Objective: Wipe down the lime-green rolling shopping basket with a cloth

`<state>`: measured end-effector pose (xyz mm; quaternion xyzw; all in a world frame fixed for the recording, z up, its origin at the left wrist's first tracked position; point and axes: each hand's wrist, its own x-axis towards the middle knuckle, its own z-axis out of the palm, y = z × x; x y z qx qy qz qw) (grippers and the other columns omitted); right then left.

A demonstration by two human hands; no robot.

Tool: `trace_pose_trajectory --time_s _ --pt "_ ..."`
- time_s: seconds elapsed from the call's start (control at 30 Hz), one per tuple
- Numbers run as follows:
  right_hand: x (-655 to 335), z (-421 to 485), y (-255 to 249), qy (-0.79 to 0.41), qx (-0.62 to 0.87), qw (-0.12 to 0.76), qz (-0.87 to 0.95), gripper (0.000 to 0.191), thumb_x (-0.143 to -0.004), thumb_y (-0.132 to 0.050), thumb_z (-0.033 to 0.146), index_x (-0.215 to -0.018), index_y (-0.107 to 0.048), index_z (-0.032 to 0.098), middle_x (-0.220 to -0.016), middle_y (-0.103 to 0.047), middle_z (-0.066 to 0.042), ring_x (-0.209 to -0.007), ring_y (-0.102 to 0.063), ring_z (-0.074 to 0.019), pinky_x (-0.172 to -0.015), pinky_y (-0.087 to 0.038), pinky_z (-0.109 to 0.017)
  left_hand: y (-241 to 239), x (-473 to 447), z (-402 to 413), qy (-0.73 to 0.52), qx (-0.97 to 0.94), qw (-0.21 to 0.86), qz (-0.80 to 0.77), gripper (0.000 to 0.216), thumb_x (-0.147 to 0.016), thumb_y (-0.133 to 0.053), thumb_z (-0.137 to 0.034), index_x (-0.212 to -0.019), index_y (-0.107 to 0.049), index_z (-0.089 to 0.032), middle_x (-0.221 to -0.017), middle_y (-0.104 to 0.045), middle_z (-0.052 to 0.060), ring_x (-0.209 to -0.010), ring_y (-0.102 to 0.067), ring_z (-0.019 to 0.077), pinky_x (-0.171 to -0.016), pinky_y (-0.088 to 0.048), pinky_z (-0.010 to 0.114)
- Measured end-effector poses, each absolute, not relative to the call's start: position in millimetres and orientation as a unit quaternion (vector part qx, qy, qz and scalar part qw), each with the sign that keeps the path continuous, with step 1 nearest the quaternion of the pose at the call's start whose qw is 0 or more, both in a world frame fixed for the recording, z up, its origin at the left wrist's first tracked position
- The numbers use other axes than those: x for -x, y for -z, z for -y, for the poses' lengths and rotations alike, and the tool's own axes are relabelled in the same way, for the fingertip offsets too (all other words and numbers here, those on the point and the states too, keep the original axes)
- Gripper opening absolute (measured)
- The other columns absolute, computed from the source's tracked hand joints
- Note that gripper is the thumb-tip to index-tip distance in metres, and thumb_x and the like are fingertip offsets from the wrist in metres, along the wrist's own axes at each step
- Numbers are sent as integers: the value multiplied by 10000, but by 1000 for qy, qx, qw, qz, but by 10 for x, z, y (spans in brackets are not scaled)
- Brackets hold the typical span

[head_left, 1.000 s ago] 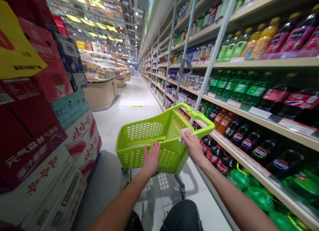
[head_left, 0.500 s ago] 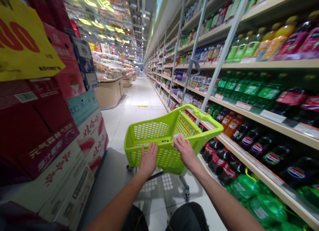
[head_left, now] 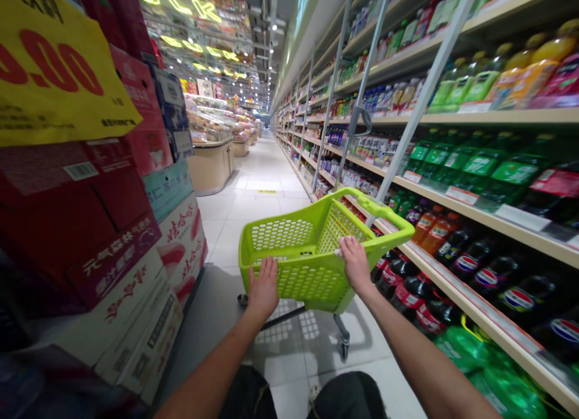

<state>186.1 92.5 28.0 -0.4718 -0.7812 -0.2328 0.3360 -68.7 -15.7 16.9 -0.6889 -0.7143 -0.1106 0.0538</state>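
A lime-green shopping cart point(head_left: 312, 280) with perforated walls stands side-on in front of me. My left hand point(head_left: 263, 286) lies at the left part of its near side, fingers stretched up to the rim and held close together. At the right part of the same side, my right hand point(head_left: 355, 261) is closed against the rim. A bit of a crumpled white wipe point(head_left: 338, 251) peeks out at its fingertips; the rest is hidden under the fingers. The cart basket holds no goods that I can see.
Shelves of soda bottles point(head_left: 488, 274) run along the right, close to the cart handle. Stacked drink cartons point(head_left: 104, 226) with a yellow price sign point(head_left: 63, 75) rise at left. Ahead, a tiled aisle point(head_left: 262, 208) passes a rounded display counter point(head_left: 210, 166).
My right hand has moved right along the near rim with the wipe. My left hand has shifted slightly left along the cart. The whole view has swung a little left.
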Motion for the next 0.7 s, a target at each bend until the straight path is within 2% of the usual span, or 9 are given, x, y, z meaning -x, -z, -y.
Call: trace_pose_trajectory --time_s 0.27,0.47,0.7 --pt "-964 -734 55 114 369 355 851 542 -730 -332 -31 -1226 -478 129 -1288 -466 -112 -1291 -254 -187 -1010 -324 -396 -236 587 217 102 732 38 672 685 -671 -368 -100 -1345 -240 -100 -1431 -231 94 -1320 -185 214 -1066 -114 505" --pt "-1158 -774 21 69 411 409 812 568 -719 -318 -43 -1217 -495 167 -1279 -475 -115 -1264 -316 -192 -1011 -316 -429 -133 958 366 67 681 31 729 701 -651 -352 -46 -1341 -229 -76 -1426 -243 122 -1320 -181 236 -1054 -110 533" --pt "-687 -218 245 46 323 451 831 547 -796 -334 5 -1305 -374 199 -1338 -407 -97 -1297 -240 -189 -1002 -349 -420 -19 875 415 86 731 25 676 711 -659 -349 -55 -1353 -209 -117 -1439 -218 69 -1327 -161 203 -1064 -89 503"
